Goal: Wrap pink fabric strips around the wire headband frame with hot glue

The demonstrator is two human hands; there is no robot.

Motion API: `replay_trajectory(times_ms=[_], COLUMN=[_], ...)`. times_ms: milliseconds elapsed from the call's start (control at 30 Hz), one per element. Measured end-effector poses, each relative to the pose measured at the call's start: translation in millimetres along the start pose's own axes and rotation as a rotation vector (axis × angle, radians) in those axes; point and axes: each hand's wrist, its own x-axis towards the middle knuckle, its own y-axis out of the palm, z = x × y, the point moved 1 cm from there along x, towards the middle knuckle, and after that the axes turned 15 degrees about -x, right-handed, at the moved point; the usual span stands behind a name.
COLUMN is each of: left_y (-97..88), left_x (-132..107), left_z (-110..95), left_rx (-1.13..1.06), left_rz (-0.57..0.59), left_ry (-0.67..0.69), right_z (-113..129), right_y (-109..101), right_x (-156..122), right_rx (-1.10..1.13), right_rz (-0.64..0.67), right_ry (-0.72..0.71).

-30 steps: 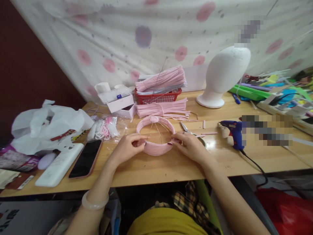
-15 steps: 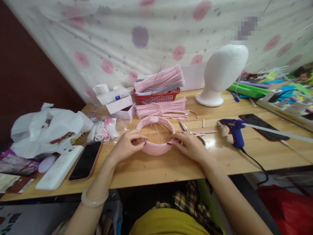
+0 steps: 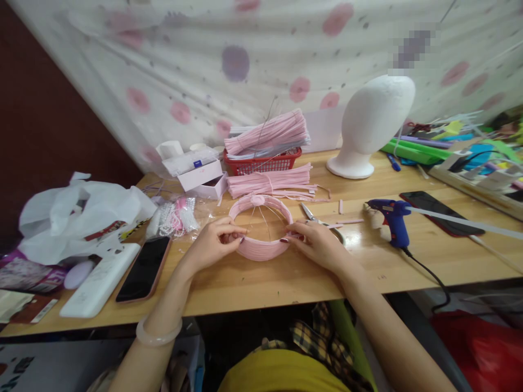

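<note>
A pink ring-shaped band [image 3: 263, 251] made of fuzzy pipe cleaners rests on the wooden table before me, with a round pink knob at its far side and thin wires crossing its opening. My left hand [image 3: 216, 239] pinches the ring's left side between thumb and fingers. On the opposite side my right hand [image 3: 314, 242] grips the rim the same way. Scissors [image 3: 312, 213] lie just beyond my right hand, their handles partly hidden by it. Behind the ring is a tied bundle of pink pipe cleaners [image 3: 269, 181].
A red basket [image 3: 263, 162] holds more pipe cleaners at the back. To the right stand a white foam head [image 3: 373, 125] and a blue glue gun [image 3: 392, 218] with a trailing cord. Phones [image 3: 143, 269], a white power strip [image 3: 100, 280] and plastic bags [image 3: 85, 212] occupy the left.
</note>
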Motion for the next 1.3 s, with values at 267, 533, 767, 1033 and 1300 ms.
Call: replay_trajectory(times_ms=[267, 533, 767, 1033, 1300], left_y=[0.4, -3.1, -1.4, -2.7, -1.3], left_x=[0.4, -2.8, -0.8, -1.0, -0.4], left_z=[2.3, 0.3, 1.2, 3.7, 1.2], left_rx=[0.000, -0.014, 0.008, 0.032, 0.033], left_rz=[0.005, 0.015, 0.012, 0.015, 0.013], left_ry=[0.020, 0.016, 0.008, 0.010, 0.033], right_z=[0.6, 0.5, -0.4, 0.1, -0.5], right_y=[-0.6, -1.8, 0.6, -0.5, 0.3], right_x=[0.6, 0.4, 0.6, 0.8, 0.3], right_rx=[0.005, 0.024, 0.021, 0.015, -0.002], right_rz=[-0.002, -0.001, 0.010, 0.009, -0.001], right_ry=[-0.008, -0.014, -0.004, -0.009, -0.009])
